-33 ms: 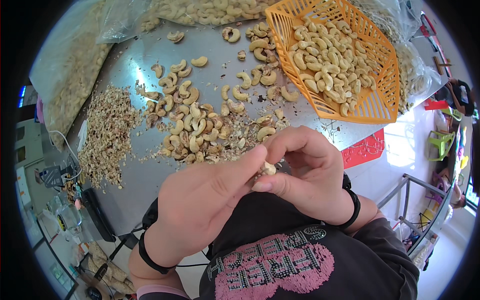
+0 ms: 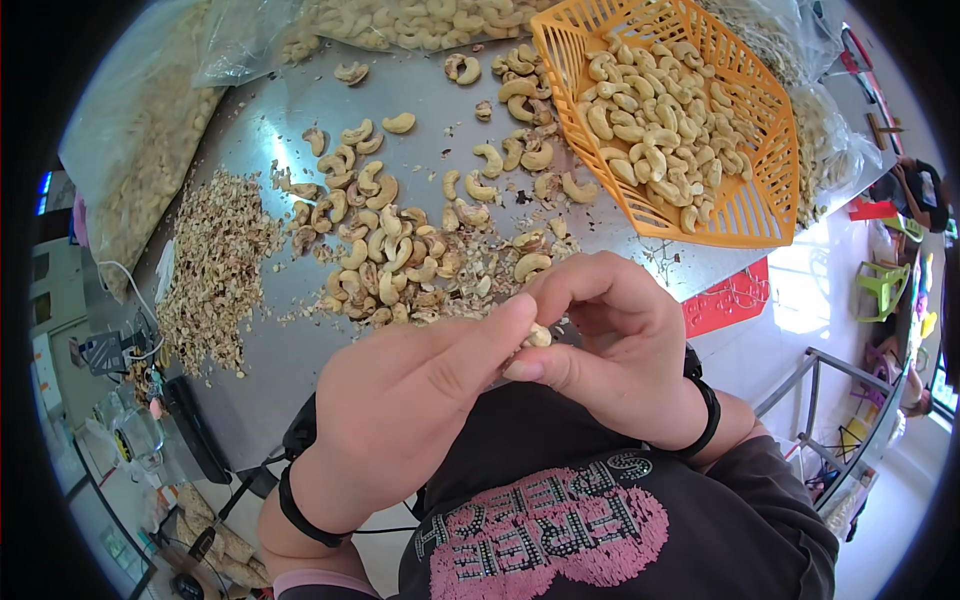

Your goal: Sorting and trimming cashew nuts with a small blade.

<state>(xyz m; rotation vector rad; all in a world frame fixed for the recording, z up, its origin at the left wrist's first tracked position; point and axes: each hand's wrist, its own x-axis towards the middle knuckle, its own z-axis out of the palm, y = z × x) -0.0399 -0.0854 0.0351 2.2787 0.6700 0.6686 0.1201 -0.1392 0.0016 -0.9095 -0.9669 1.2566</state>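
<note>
Both hands close on one cashew kernel (image 2: 540, 337), nearer the person than the orange plastic basket (image 2: 745, 237)

The pale kernel shows only in part, between the fingertips where the hands meet, to the near left of the basket and above the tabletop's near side (image 2: 270, 395). The left hand (image 2: 400, 400) is drawn together, its thumb laid along the fingers at the kernel; most of those fingers are hidden. The right hand (image 2: 620, 350) curls in from the other side, thumb and forefinger bent into a narrow pinch around the kernel. How firmly each grips, I cannot tell.

Loose cashews (image 2: 390, 260) lie in clusters left of the basket, with a heap of skin and nut crumbs (image 2: 210, 270) farther left. A clear bag of cashews (image 2: 410, 22) lies beyond these, at the basket's far left. The basket itself holds many pale cashews (image 2: 650, 130).

Against the earlier frame, the left thumb and the kernel have shifted very slightly, and less of the kernel shows; the basket, clusters and crumbs have stayed put.
</note>
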